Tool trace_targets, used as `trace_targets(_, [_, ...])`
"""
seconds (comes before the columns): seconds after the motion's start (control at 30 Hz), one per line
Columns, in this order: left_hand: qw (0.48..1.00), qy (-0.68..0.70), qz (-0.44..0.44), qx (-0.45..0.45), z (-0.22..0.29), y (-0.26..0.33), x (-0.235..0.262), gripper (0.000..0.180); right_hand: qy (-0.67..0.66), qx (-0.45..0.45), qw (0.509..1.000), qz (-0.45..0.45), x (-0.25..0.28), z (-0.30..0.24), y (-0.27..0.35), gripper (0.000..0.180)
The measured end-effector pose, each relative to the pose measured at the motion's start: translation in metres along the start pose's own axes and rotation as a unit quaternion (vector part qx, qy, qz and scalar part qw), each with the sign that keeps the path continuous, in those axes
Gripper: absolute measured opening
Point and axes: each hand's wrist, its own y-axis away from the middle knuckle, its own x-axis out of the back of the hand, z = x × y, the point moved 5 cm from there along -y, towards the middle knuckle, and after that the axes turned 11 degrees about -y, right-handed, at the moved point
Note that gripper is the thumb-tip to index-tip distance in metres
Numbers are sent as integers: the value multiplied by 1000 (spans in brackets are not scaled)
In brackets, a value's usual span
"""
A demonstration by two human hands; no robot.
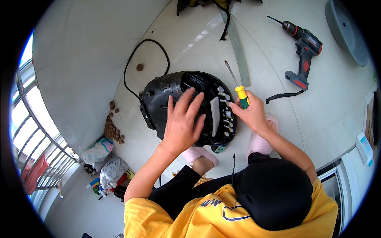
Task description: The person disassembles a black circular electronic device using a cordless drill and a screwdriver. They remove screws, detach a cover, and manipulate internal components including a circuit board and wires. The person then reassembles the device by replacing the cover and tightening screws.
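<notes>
A black, rounded electric appliance housing (158,91) lies on the floor in front of me, its opened side facing right. Along that side runs a row of pale button pieces (228,115), next to a white strip (215,117). My left hand (184,119) is over the housing with its fingers spread, holding nothing; whether it presses on the shell I cannot tell. In my right hand (252,113) is a screwdriver (241,94) with a yellow and green handle, its blade pointing up and away from the housing. The right fingertips are close beside the button row.
A cordless drill (304,55) lies at the far right near a grey basin (349,31). A flat grey strip (237,51) lies beyond the housing. The power cord (126,65) loops to the left. Brown round lumps (113,129) and bags (113,170) sit at the left.
</notes>
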Motion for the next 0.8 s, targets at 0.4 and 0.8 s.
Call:
trace_targets(0.4, [956, 78, -137, 246, 52, -53, -44, 51, -85, -42, 995, 29, 37, 5, -41, 28])
trace_targets(0.8, [958, 5, -71, 280, 72, -39, -79, 31, 173, 46, 982, 65, 46, 6, -38, 25])
